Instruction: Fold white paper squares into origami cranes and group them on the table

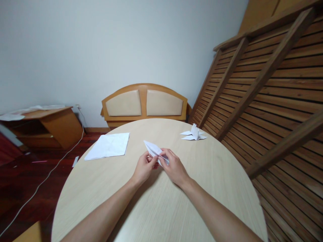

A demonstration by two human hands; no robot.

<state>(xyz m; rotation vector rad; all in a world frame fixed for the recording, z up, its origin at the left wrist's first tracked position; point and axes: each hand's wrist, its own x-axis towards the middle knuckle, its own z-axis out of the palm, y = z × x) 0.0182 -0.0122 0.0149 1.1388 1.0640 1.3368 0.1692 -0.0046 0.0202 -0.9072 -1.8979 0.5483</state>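
Observation:
Between my two hands is a piece of folded white paper (152,147), its pointed end aimed up and to the left. My left hand (145,165) pinches its lower left edge, thumb on top. From the right, my right hand (174,164) grips the same paper, with thumb and fingers closed near its middle. The two thumbs almost meet over the fold. Fingers cover the paper's lower part. Both hands are just above the round table (202,195), around its middle.
A stack of white paper sheets (108,146) lies at the table's left. Folded paper figures (194,133) with pointed parts stand at the back right. Behind the table is a padded headboard (145,101); a slatted wooden frame (264,87) leans at right. A cable (50,173) crosses the floor.

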